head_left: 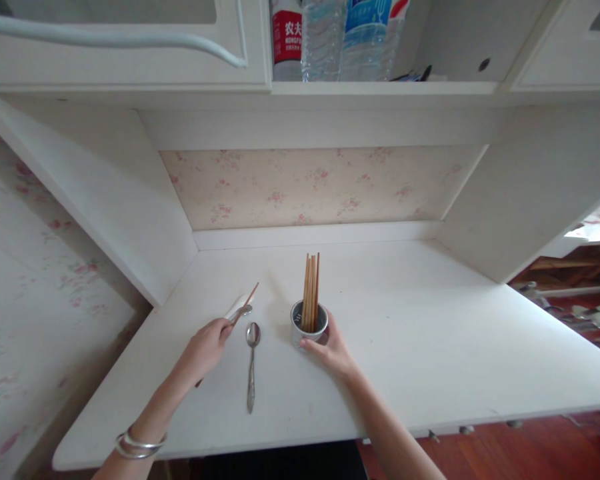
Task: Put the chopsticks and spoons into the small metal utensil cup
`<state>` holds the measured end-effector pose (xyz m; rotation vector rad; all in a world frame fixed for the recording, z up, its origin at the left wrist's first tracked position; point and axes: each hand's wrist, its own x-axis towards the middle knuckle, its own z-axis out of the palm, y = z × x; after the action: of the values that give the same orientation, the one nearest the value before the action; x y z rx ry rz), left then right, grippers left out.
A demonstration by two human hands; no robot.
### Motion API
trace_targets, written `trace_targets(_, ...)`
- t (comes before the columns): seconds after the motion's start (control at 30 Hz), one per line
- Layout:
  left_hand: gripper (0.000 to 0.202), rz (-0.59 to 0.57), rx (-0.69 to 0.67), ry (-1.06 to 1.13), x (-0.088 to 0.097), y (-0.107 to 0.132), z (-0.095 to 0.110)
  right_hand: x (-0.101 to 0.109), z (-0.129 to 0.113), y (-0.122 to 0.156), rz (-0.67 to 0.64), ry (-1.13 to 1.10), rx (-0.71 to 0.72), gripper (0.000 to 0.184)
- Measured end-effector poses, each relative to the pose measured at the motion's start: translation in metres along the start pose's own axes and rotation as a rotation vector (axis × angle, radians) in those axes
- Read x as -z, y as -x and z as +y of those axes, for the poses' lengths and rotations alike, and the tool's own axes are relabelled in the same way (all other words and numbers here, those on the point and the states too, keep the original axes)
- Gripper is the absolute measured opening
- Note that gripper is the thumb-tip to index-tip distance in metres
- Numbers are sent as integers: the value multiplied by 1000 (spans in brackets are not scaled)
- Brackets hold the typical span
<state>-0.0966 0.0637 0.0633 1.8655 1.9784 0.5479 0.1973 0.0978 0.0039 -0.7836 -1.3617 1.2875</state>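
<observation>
Two shiny bangles [140, 445] ring the left wrist, over the table's [405, 320] near edge, toward its near left corner. A metal spoon [251, 380] lies alone on the table, its handle pointing at the near edge and its bowl pointing away.

Left of that spoon, the left hand [207, 347] is curled around a thin brown chopstick [251, 295]. I cannot tell if there is more than one. It slants from near left to far right, with its tip toward the back edge. Just past the fingers lie a white thing [233, 307] and another spoon's shiny bowl [248, 310], partly hidden.

The right hand [336, 350] is wrapped around the near right side of a metal cup [300, 337]. The cup is near the middle of the table, to the right of the left hand and well apart from it. More chopsticks [310, 293] stand in the cup, nearly straight up. Their tops point up, while the held one leans across.
</observation>
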Motion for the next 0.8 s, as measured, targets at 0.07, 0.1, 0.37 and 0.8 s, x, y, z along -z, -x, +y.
trace_targets(0.07,33,28,1,101,15,2,14,0,1,0,14,-6,-1,80)
trace_targets(0.1,35,49,2,175,22,3,23,0,2,0,23,-6,-3,81)
trace_targets(0.37,43,181,-121,724,41,-21,114,0,-1,1,7,9,1,81)
trace_targets(0.8,24,174,-308,399,-36,-64,133,0,5,1,-8,-27,2,85)
